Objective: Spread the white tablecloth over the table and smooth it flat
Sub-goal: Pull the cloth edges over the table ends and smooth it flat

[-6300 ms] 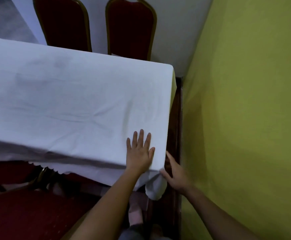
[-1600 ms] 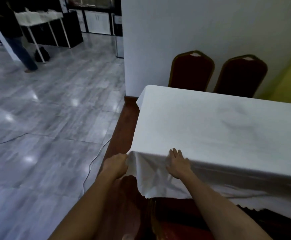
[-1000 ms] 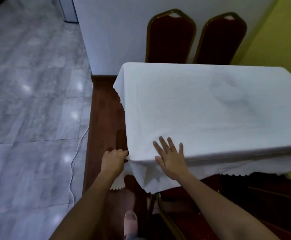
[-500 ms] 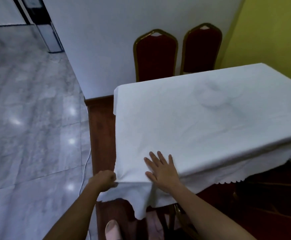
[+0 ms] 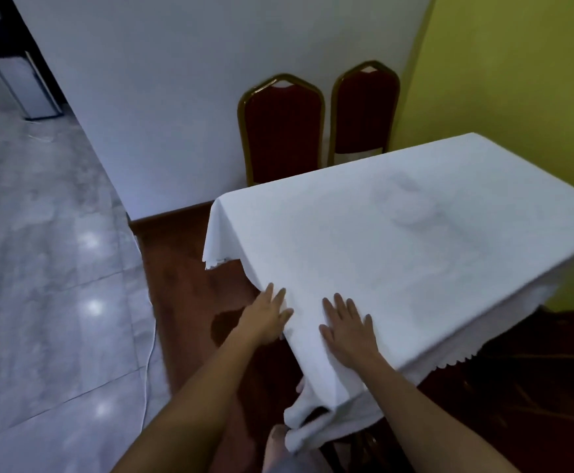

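Note:
The white tablecloth [image 5: 398, 247] covers the whole table top, and its scalloped edges hang over the sides. A loose corner droops in folds toward my foot at the near left corner. My left hand [image 5: 266, 317] lies flat and open against the cloth's hanging left side at that corner. My right hand [image 5: 348, 331] rests flat, fingers apart, on the cloth just over the near edge. A faint grey smudge shows in the cloth toward the far right.
Two red chairs with gold frames [image 5: 282, 131] stand behind the table against the white wall [image 5: 176, 80]. A yellow wall [image 5: 517, 63] runs along the right. Dark wooden flooring [image 5: 183, 302] lies under the table, glossy grey tiles [image 5: 39, 268] to the left. A white cable [image 5: 150, 346] trails there.
My left hand has let go of the pinched cloth edge and now lies open against the corner. My right hand stays flat on the cloth. My view has swung slightly around the corner.

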`<state>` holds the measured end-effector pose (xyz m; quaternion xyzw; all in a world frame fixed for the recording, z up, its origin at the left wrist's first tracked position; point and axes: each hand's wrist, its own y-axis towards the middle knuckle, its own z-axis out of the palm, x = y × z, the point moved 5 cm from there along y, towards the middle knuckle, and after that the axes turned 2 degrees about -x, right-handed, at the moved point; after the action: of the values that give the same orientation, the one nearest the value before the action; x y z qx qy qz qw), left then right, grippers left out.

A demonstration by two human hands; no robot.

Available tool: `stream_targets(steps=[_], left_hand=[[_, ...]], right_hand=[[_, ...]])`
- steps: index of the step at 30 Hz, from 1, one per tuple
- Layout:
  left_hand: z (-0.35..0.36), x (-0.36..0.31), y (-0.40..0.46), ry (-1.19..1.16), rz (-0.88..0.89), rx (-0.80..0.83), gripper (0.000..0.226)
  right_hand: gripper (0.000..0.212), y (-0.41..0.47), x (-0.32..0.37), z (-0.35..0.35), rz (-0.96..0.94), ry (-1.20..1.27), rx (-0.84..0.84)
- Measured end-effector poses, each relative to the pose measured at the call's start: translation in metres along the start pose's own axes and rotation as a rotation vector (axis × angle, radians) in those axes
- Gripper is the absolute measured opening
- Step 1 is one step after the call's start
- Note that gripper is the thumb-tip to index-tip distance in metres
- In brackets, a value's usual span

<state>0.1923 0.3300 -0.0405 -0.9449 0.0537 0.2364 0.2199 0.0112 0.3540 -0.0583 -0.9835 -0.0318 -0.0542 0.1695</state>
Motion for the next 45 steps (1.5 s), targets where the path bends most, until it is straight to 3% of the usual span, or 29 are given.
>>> stream_targets(steps=[3,6,11,18,22,24,26,32,35,45], left_hand=[[0.011,0.005,0.025,0.112,-0.005,0.095,0.065],[0.009,0.016,0.05,0.142,-0.009,0.046,0.065],[-0.029,0.038,0.099,0.065,-0.087,-0.047,0.064],[-0.091,0.088,0.182,-0.178,-0.198,-0.111,0.068],[-0.115,0.096,0.21,-0.321,-0.326,-0.358,0.061],[-0.127,0.107,0.22,-0.481,-0.437,-0.53,0.051],[-0.138,0.124,0.234,-0.67,-0.569,-0.59,0.043],[-0.149,0.158,0.258,-1.095,-0.907,-0.416,0.06],[-0.154,0.17,0.268,-1.094,-0.842,-0.263,0.052],[-0.185,0.186,0.265,-0.869,-0.654,-0.226,0.045]], right_hand=[[0.061,0.016,0.001,0.004,0.037,0.028,-0.038],[0.075,0.036,0.002,0.002,0.022,0.044,-0.092],[0.069,0.088,0.009,-0.011,0.039,0.085,-0.217],[0.068,0.155,0.033,-0.028,0.078,0.095,-0.206],[0.067,0.176,0.04,-0.032,0.077,0.146,-0.232],[0.068,0.186,0.044,-0.035,0.068,0.14,-0.238],[0.069,0.195,0.052,-0.037,0.07,0.14,-0.219],[0.068,0.206,0.079,-0.035,0.131,0.105,-0.236],[0.066,0.208,0.081,-0.035,0.156,0.063,-0.225],[0.071,0.215,0.109,-0.04,0.191,0.071,-0.118]])
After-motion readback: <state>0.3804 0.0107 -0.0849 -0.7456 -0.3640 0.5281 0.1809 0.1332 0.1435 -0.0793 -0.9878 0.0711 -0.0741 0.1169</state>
